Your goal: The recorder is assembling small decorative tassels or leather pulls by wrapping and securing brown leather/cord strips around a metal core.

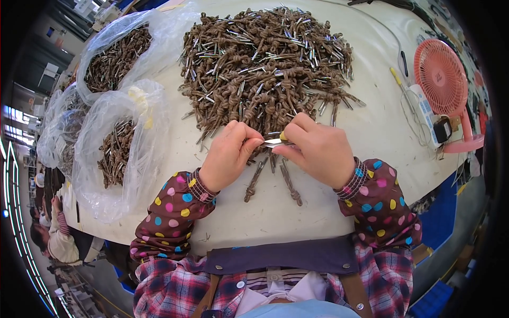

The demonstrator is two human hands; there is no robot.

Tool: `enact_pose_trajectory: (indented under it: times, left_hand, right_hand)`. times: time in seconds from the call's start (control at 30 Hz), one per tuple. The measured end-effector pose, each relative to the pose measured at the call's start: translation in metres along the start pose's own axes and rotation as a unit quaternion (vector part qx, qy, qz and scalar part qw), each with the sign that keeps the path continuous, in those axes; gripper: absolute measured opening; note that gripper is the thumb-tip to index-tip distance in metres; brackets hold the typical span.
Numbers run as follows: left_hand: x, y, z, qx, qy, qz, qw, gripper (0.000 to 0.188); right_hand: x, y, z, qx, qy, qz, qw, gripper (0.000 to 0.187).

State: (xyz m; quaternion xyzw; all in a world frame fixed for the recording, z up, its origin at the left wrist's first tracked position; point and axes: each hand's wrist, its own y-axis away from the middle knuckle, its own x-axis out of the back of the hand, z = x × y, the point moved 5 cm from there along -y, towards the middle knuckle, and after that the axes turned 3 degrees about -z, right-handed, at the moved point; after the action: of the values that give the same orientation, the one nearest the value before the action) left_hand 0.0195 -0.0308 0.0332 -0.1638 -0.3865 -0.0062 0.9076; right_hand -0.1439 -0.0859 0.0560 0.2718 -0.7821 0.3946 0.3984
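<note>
Above the near edge of a large pile of brown knotted cords (265, 69) with shiny metal tips, my two hands nearly meet. My right hand (319, 148) is closed around small yellow-handled snips (273, 142), their bright blades pointing left. The thumb and fingertips of my left hand (230, 148) pinch together at the blade tips. What they hold is mostly hidden, so I cannot make it out. Just below my hands, two knotted cords (255, 183) lie apart from the pile on the pale table (238, 225).
Clear plastic bags (95, 159) of similar cords stand on the left. A pink fan (441, 79), a white power strip (424, 114) with cables and a yellow-handled tool (396, 77) are on the right. At far left, another person (61, 241) sits beyond the table edge.
</note>
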Motion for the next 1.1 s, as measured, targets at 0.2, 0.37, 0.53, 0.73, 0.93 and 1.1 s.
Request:
enact_pose_trajectory:
  times: [0.2, 0.37, 0.53, 0.73, 0.93, 1.1]
  left_hand:
    - [-0.004, -0.001, 0.004, -0.011, 0.007, 0.007, 1.0, 0.008]
    - [-0.004, -0.001, 0.004, -0.027, -0.007, -0.006, 1.0, 0.002]
    - [-0.005, -0.001, 0.005, -0.026, -0.012, -0.012, 1.0, 0.002]
    - [-0.006, 0.0, 0.004, -0.038, -0.033, -0.016, 0.999, 0.003]
    - [-0.007, 0.001, 0.006, -0.031, -0.019, 0.029, 0.999, 0.007]
    - [-0.003, 0.003, 0.005, -0.048, 0.017, 0.091, 0.995, 0.006]
  right_hand:
    - [-0.004, 0.0, -0.003, 0.01, 0.022, -0.007, 1.0, 0.029]
    - [-0.005, -0.001, -0.002, 0.034, 0.008, -0.01, 0.999, 0.028]
    - [-0.004, -0.001, 0.003, 0.027, -0.022, -0.023, 0.999, 0.026]
    - [-0.009, -0.002, 0.004, 0.028, -0.034, -0.031, 0.999, 0.027]
    - [-0.006, -0.001, 0.007, 0.015, -0.064, -0.036, 0.997, 0.026]
    - [-0.012, -0.002, 0.019, -0.091, -0.259, -0.059, 0.96, 0.026]
